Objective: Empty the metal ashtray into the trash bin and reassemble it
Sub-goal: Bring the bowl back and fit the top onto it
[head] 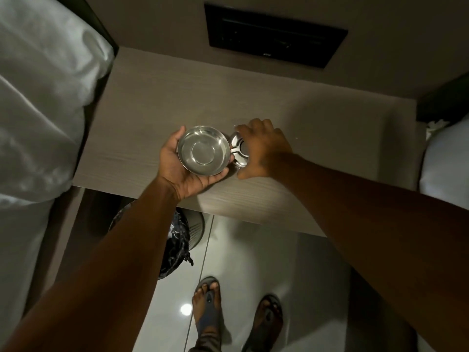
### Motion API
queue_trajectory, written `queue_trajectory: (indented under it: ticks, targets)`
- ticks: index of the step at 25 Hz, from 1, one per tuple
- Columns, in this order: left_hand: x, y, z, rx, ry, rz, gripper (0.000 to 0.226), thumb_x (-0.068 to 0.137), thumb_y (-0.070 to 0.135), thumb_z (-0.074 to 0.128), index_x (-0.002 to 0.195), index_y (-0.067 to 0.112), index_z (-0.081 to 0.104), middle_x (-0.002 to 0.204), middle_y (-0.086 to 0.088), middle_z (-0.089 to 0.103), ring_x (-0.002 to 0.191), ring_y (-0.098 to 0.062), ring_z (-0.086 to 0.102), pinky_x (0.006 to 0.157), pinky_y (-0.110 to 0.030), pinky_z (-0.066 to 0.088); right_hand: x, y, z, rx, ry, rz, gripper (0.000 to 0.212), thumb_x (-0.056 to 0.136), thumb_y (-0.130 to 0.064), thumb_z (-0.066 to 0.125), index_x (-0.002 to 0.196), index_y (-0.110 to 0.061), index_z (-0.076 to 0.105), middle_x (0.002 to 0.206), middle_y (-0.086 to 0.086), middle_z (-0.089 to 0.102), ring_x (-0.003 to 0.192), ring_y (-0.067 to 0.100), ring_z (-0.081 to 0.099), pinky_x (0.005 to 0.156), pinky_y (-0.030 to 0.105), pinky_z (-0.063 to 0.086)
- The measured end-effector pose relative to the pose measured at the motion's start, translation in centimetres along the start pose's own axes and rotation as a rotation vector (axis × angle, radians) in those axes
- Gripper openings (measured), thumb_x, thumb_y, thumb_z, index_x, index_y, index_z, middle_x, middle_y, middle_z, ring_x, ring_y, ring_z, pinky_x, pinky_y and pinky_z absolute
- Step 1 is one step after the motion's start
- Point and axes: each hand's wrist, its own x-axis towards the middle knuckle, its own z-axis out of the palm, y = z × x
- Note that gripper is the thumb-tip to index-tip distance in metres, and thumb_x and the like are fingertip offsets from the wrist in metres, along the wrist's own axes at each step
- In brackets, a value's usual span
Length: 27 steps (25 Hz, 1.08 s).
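My left hand [177,168] cups the shiny metal ashtray bowl [203,153] from below, open side up, above the wooden bedside table [152,102]. The bowl looks bare inside. Just to its right the ashtray's metal lid [237,148], with a central hole and grooves, lies on the table. My right hand [264,148] covers the lid from above, fingers curled around its rim. The trash bin [177,240], lined with a dark bag, stands on the floor under the table's front edge, partly hidden by my left forearm.
White bedding [38,110] fills the left side and another white bed [444,161] lies at the right. A black panel [274,34] is set in the wall behind the table. My sandalled feet [208,303] stand on glossy floor tiles.
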Motion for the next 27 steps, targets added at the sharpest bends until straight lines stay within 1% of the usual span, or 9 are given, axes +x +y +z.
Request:
queue_trajectory:
  ticks: [5, 7, 9, 12, 15, 18, 21, 25, 27]
  targets:
    - [1.1, -0.9, 1.1, -0.098, -0.024, 0.05, 0.082, 0.086, 0.069, 0.044, 0.139, 0.006, 0.055, 0.134, -0.021, 0.062, 0.117, -0.037, 0.063, 0.091, -0.044, 0.054, -2.4, 1.9, -3.4, 0.217, 0.109, 0.124, 0.111, 0.049, -0.059, 0.081, 0.144, -0.024, 0.036, 0.14, 0.01, 0.045, 0.124, 0.031, 0.044, 0.098, 0.046, 0.044]
    - [1.9, -2.0, 2.2, -0.163, -0.051, 0.043, 0.08, 0.086, 0.067, 0.048, 0.139, 0.007, 0.056, 0.134, -0.02, 0.061, 0.116, -0.037, 0.064, 0.095, -0.047, 0.053, -3.3, 2.1, -6.2, 0.292, 0.162, 0.088, 0.113, 0.045, -0.06, 0.08, 0.144, -0.027, 0.037, 0.14, 0.005, 0.045, 0.125, 0.026, 0.044, 0.098, 0.044, 0.047]
    - [3.3, -3.6, 4.5, -0.201, -0.112, -0.006, 0.075, 0.086, 0.063, 0.051, 0.136, 0.007, 0.058, 0.134, -0.019, 0.061, 0.12, -0.035, 0.061, 0.102, -0.049, 0.05, -4.1, 1.7, -7.8, 0.252, 0.126, -0.019, 0.116, 0.045, -0.062, 0.081, 0.146, -0.025, 0.037, 0.142, 0.005, 0.046, 0.126, 0.025, 0.044, 0.099, 0.042, 0.046]
    - [5.1, -5.4, 7.4, -0.237, -0.174, -0.016, 0.062, 0.089, 0.056, 0.053, 0.129, 0.009, 0.062, 0.129, -0.015, 0.061, 0.127, -0.028, 0.053, 0.118, -0.043, 0.031, -4.5, 1.1, -7.1, 0.137, 0.083, -0.137, 0.111, 0.052, -0.058, 0.08, 0.146, -0.018, 0.038, 0.138, 0.008, 0.049, 0.123, 0.027, 0.046, 0.099, 0.043, 0.045]
    - [6.0, -6.3, 8.0, -0.295, -0.222, -0.03, 0.059, 0.09, 0.055, 0.053, 0.125, 0.008, 0.064, 0.142, -0.013, 0.055, 0.139, -0.027, 0.046, 0.123, -0.045, 0.022, -4.4, 1.9, -6.8, 0.108, 0.108, -0.151, 0.106, 0.05, -0.053, 0.078, 0.143, -0.015, 0.042, 0.134, 0.009, 0.051, 0.119, 0.027, 0.047, 0.095, 0.043, 0.047]
    - [6.0, -6.9, 8.3, -0.305, -0.233, -0.054, 0.06, 0.091, 0.057, 0.05, 0.115, 0.006, 0.071, 0.127, -0.015, 0.064, 0.126, -0.029, 0.055, 0.123, -0.045, 0.023, -4.4, 2.7, -6.3, 0.13, 0.097, -0.142, 0.105, 0.052, -0.049, 0.081, 0.143, -0.013, 0.042, 0.135, 0.009, 0.05, 0.121, 0.026, 0.047, 0.092, 0.038, 0.046]
    - [6.0, -7.1, 8.5, -0.335, -0.2, -0.04, 0.06, 0.091, 0.058, 0.049, 0.109, 0.006, 0.073, 0.115, -0.015, 0.068, 0.117, -0.028, 0.06, 0.122, -0.043, 0.027, -4.5, 2.7, -5.5, 0.208, 0.094, -0.107, 0.103, 0.054, -0.046, 0.083, 0.143, -0.015, 0.043, 0.136, 0.009, 0.05, 0.122, 0.026, 0.05, 0.091, 0.04, 0.05]
    - [6.2, -7.2, 7.9, -0.337, -0.185, -0.058, 0.062, 0.09, 0.06, 0.051, 0.116, 0.006, 0.069, 0.12, -0.015, 0.064, 0.128, -0.027, 0.051, 0.122, -0.042, 0.025, -4.4, 2.0, -4.5, 0.318, 0.107, 0.003, 0.105, 0.052, -0.054, 0.078, 0.143, -0.014, 0.044, 0.135, 0.011, 0.052, 0.119, 0.027, 0.053, 0.092, 0.041, 0.051]
    - [6.4, -7.5, 7.6, -0.372, -0.179, -0.055, 0.061, 0.09, 0.059, 0.053, 0.113, 0.005, 0.071, 0.118, -0.015, 0.066, 0.125, -0.028, 0.055, 0.12, -0.041, 0.029, -4.2, 1.4, -4.0, 0.353, 0.122, 0.038, 0.107, 0.05, -0.058, 0.073, 0.143, -0.012, 0.046, 0.134, 0.012, 0.053, 0.119, 0.028, 0.054, 0.094, 0.041, 0.05]
